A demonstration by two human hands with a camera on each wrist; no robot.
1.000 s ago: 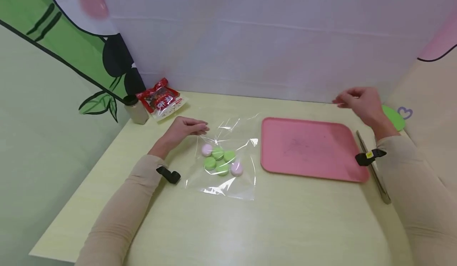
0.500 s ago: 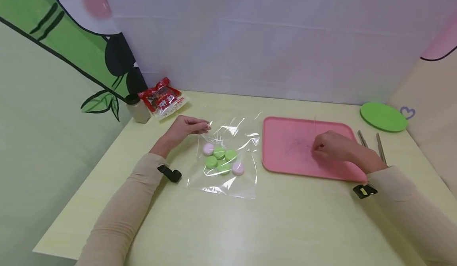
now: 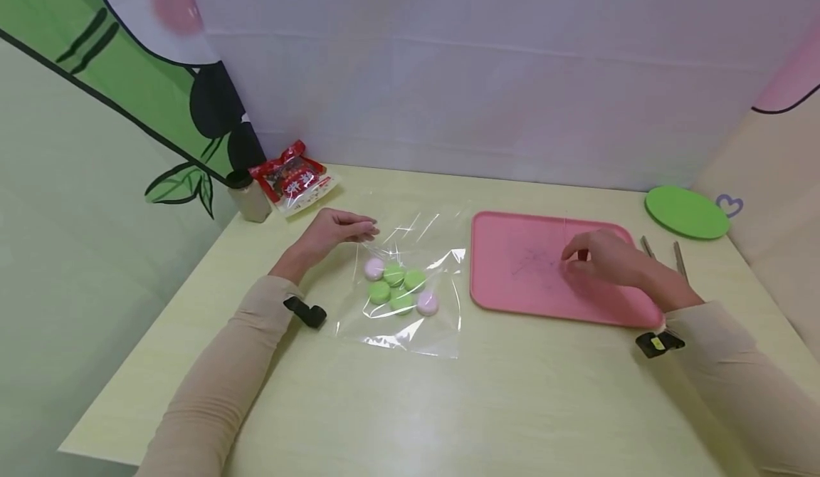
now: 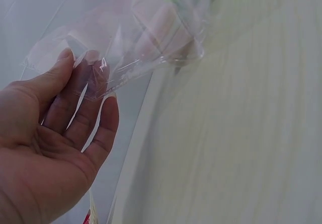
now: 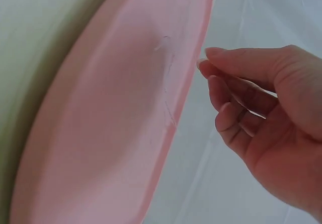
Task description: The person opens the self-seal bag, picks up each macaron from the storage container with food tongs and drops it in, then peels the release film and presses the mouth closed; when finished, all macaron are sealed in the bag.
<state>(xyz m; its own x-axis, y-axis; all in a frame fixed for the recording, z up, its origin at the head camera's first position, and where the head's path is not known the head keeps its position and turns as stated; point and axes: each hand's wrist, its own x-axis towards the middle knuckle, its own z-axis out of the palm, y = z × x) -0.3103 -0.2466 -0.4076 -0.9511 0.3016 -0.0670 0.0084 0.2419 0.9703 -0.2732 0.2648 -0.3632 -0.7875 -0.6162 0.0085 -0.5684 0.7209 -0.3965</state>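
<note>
A clear plastic bag [image 3: 435,331] lies on the table with several green and lilac macaron-like rounds [image 3: 401,302] inside. My left hand [image 3: 333,233] pinches the bag's upper left edge between thumb and fingers; the left wrist view shows the film [image 4: 126,68] at the fingertips. Over the right part of a pink tray [image 3: 512,278], my right hand [image 3: 602,258] hovers with fingers loosely bent. A thin clear strip [image 5: 171,114] lies on the tray close to the right fingertips, and nothing shows between them in the right wrist view.
A red snack packet [image 3: 296,180] and a dark-lidded jar [image 3: 251,199] stand at the back left. The green round plate [image 3: 687,212] is at the back right. Metal tongs [image 3: 680,260] lie beside the tray, partly behind the right forearm.
My right hand came down and left from above the back right onto the tray with a thin strip, then its fingers loosened. The left hand has stayed at the bag.
</note>
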